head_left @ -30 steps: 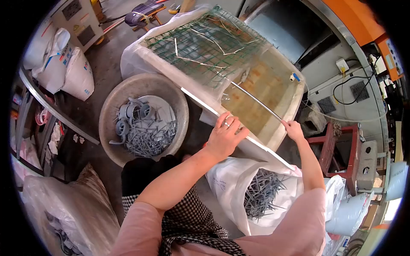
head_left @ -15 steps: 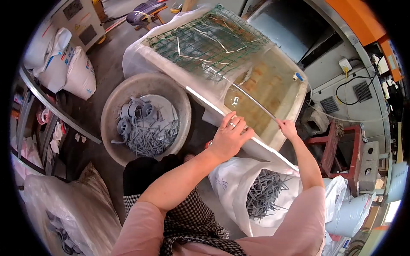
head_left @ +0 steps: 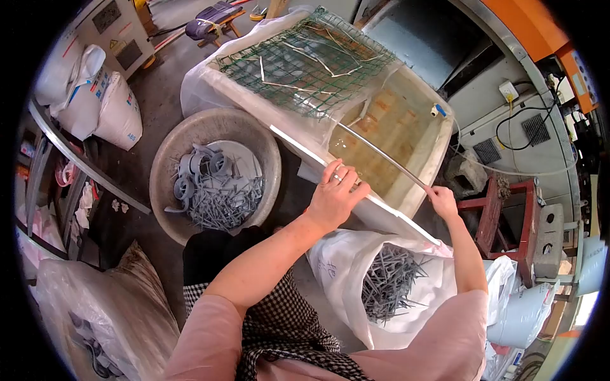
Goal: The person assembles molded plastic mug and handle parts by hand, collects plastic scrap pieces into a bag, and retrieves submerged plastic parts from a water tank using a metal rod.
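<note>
My right hand (head_left: 443, 201) is closed around the near end of a long metal rod (head_left: 387, 155). The rod slants across the water tank (head_left: 416, 202), and its far part runs up to the green mesh. My left hand (head_left: 338, 195) grips the white front edge (head_left: 298, 146) of the tank, fingers curled over it. Shallow, brownish water (head_left: 381, 130) fills the uncovered side of the tank. Green wire mesh (head_left: 305, 60), with pale thin strips lying on it, covers the far left side. The rod's far tip is hard to make out there.
A round tub (head_left: 270, 190) with grey plastic pieces stands left of the tank. Below my arms, an open white sack (head_left: 337, 279) holds grey scraps. A red metal frame (head_left: 524, 235) and concrete block (head_left: 549, 238) are at right. A metal rail (head_left: 89, 162) crosses the left.
My right hand has moved to the right and slightly down, drawing the rod with it. My left hand stays on the tank edge. The view has shifted slightly.
</note>
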Tool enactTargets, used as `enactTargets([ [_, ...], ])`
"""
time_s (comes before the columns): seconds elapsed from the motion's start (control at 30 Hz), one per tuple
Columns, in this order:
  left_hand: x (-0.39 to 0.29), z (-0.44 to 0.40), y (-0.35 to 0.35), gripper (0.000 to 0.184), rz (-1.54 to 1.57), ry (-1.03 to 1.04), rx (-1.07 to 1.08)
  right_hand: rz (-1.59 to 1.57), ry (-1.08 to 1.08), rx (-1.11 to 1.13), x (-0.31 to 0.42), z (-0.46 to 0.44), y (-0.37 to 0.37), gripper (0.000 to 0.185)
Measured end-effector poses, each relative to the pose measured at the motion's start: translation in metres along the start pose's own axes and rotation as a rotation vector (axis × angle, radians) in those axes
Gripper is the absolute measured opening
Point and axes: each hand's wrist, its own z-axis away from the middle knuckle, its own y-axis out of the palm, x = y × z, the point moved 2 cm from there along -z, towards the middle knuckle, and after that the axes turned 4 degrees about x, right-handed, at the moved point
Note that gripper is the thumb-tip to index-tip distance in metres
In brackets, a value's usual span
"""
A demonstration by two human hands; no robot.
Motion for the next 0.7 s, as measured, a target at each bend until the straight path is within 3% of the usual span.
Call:
enactTargets([
  [0.17, -0.002, -0.002, -0.002, 0.016, 0.033, -0.03, -0.014, -0.021, 0.068, 0.041, -0.018, 0.037, -0.024, 0.043],
  [0.5, 0.002, 0.003, 0.0, 0.013, -0.016, 0.007, 0.007, 0.089, 0.099, 0.066, 0.003, 0.013, -0.015, 0.043],
  [0.57, 0.002, 0.002, 0.001, 0.011, 0.009, 0.002, 0.013, 0.134, -0.059, -0.068, -0.001, 0.012, -0.011, 0.048],
  [0.7, 0.0, 0.0, 0.003, 0.011, 0.0, -0.001, -0.012, 0.046, -0.057, 0.021, -0.009, 0.004, 0.001, 0.046],
])
